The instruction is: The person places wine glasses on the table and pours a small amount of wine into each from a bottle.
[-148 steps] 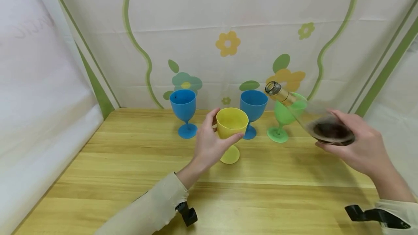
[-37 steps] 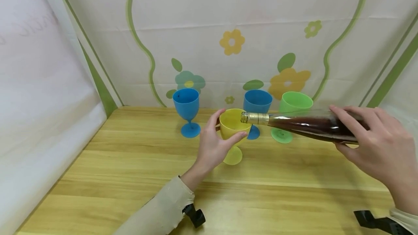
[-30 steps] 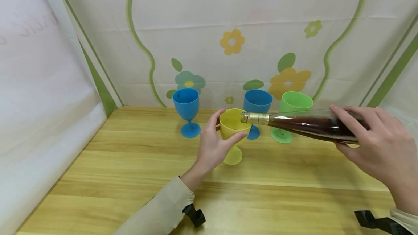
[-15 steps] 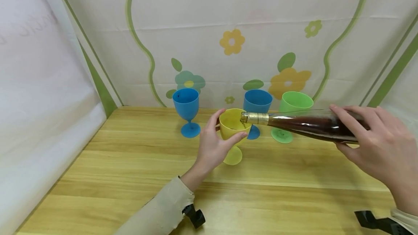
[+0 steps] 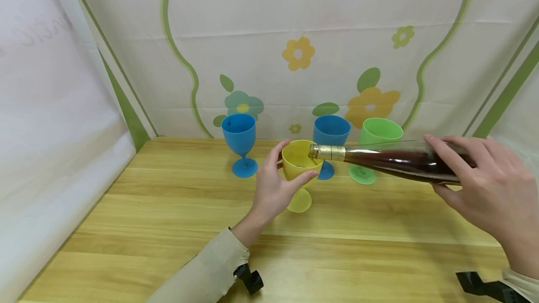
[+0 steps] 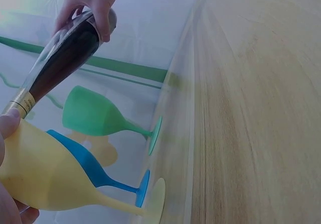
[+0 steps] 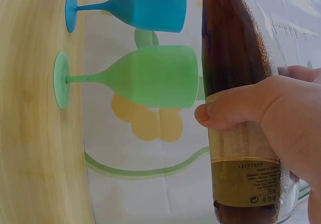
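My left hand (image 5: 271, 186) grips the bowl of a yellow goblet (image 5: 299, 164) that stands on the wooden table (image 5: 177, 209). My right hand (image 5: 484, 191) holds a clear bottle (image 5: 391, 159) of dark liquid, tipped almost level. Its gold-foiled neck (image 5: 326, 152) reaches over the goblet's rim. In the left wrist view the yellow goblet (image 6: 55, 176) lies against my fingers, with the bottle (image 6: 60, 58) above it. In the right wrist view my thumb and fingers wrap the bottle (image 7: 235, 83) near its base.
Two blue goblets (image 5: 238, 141) (image 5: 330, 137) and a green goblet (image 5: 376, 141) stand along the back of the table, against a flower-printed cloth wall (image 5: 294, 50). White cloth (image 5: 46, 130) closes the left side. Bare wood lies in front of the hands.
Compared with about five seconds ago, the bottle has swung down from neck-raised to nearly level, with its mouth over the yellow goblet. In the last second nothing has visibly moved.
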`<state>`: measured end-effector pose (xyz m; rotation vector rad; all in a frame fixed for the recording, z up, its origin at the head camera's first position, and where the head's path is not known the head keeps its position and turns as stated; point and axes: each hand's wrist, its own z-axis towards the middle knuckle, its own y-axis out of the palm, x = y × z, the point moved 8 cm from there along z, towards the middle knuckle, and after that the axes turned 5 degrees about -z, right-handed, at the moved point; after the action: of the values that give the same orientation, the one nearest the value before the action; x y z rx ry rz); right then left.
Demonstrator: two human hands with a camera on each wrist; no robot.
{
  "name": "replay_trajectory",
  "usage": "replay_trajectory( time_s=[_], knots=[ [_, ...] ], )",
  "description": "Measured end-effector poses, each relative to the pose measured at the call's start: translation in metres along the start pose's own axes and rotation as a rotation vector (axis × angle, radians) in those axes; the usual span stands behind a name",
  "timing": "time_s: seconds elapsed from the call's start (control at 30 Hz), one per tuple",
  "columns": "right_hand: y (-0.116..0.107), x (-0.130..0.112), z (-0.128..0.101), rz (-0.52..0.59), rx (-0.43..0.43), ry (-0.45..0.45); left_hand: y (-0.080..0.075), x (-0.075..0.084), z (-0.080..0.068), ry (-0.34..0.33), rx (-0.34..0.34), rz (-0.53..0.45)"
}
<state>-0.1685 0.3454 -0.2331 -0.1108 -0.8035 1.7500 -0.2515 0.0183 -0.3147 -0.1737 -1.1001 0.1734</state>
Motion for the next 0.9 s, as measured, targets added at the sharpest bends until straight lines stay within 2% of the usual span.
replay_trajectory(
  time_s=[0.9],
  knots=[
    [-0.0027, -0.0025, 0.0009, 0.001, 0.103, 0.001, -0.0006, 0.0012, -0.0004, 0.001, -0.009, 0.002]
  ],
)
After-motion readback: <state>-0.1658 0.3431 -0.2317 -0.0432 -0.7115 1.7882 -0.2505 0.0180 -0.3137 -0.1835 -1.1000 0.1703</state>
